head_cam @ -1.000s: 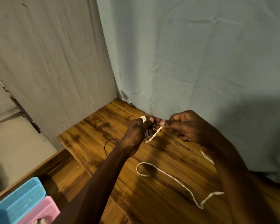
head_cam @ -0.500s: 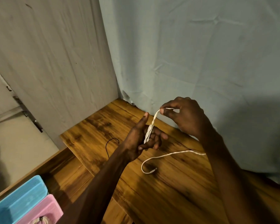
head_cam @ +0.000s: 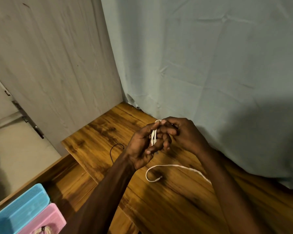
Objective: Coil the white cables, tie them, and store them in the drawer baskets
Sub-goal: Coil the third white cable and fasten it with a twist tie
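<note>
The wooden tabletop [head_cam: 167, 208] carries the work and runs into a corner formed by a grey panel [head_cam: 54, 56] and a pale blue cloth backdrop [head_cam: 201, 61]. At lower left the drawer [head_cam: 61, 174] stands open, evidently so that finished coils can be dropped in without a pause. It holds a blue basket [head_cam: 19, 210] and, just beside it, a pink basket [head_cam: 44, 222]; a tied pale bundle [head_cam: 42, 231] shows at the pink basket's near edge, which suggests storage is part done.

Above the tabletop, the left hand [head_cam: 142, 146] holds upright loops of the white cable [head_cam: 154, 135] across its curled fingers, serving as the former for the coil. The right hand [head_cam: 181, 134] meets it at the top of the loops, its fingertips pinching the cable to lay on the next turn. Both hands therefore grip the cable. The cable's free length trails from behind the right forearm across the tabletop and ends in a curl [head_cam: 152, 178], slack so that it feeds freely. Judged step: coiling, tying not yet begun.

A thin black tie [head_cam: 115, 149] lies on the tabletop near the left wrist, within easy reach, probably for the binding.
</note>
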